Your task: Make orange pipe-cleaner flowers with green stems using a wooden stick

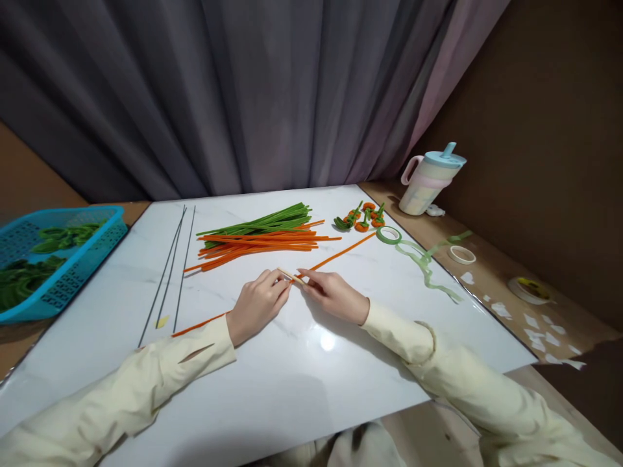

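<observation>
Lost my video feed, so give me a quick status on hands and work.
Left hand and right hand pinch a small stick together. Orange pipe cleaner runs under both hands. Nothing in the way.

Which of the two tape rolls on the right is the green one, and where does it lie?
The green tape roll lies on the white board by the orange flowers; the white tape roll lies off the board.
</observation>
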Tool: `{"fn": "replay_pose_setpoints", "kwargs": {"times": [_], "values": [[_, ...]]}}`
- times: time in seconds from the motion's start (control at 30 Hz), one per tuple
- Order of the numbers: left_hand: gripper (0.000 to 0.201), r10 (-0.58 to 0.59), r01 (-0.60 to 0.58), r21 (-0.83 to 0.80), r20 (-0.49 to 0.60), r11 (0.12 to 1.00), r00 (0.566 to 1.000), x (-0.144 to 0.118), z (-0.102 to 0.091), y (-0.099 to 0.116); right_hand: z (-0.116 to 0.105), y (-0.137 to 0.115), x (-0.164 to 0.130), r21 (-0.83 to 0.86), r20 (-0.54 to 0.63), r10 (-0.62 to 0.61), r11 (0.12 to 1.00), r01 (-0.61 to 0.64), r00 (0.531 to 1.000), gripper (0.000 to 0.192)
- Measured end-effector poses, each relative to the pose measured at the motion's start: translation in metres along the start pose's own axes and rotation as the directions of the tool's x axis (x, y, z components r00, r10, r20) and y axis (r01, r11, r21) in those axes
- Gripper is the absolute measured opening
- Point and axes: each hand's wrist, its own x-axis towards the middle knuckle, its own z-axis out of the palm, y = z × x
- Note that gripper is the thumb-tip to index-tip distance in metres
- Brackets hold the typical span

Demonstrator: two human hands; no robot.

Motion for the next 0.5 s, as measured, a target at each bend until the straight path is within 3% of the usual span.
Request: {"fn": "replay_pose_setpoints", "kwargs": {"times": [0.2,0.37,0.5], "values": [[0.019,0.001,-0.001,-0.022,0.014,1.000,1.000,0.000,0.000,-0.002,0.007,-0.009,-0.005,-0.222,0.080,-0.043,0.973,0.060,0.996,0.038],[0.019,0.006,-0.006,0.000,0.034,1.000,0.999,0.001,-0.002,-0.002,0.008,-0.015,-0.004,-0.454,0.150,-0.022,0.886,0.089,0.989,0.035],[0.017,-0.009,0.010,-0.003,0.041,1.000,0.999,0.000,-0.001,-0.002,0.008,-0.019,-0.004,-0.537,0.181,-0.013,0.836,0.110,0.983,0.039]]}}
